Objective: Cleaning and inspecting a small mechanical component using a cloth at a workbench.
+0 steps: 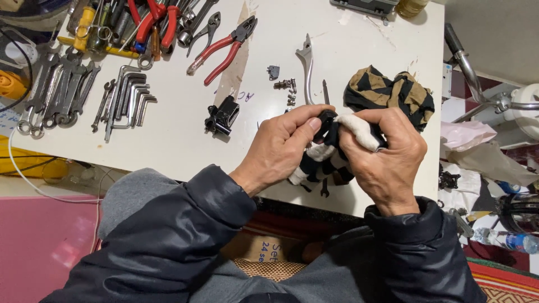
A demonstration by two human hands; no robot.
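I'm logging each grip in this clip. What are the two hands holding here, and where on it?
The left hand pinches a small black part at its upper end. The right hand presses a black-and-white striped rag around it.

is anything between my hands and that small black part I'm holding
Partly. The left hand pinches the small black part directly with bare fingertips. The right hand presses a black-and-white striped rag against it, so the cloth lies between those fingers and the part.

Small black part (326,119) in black-and-white striped rag (323,160)
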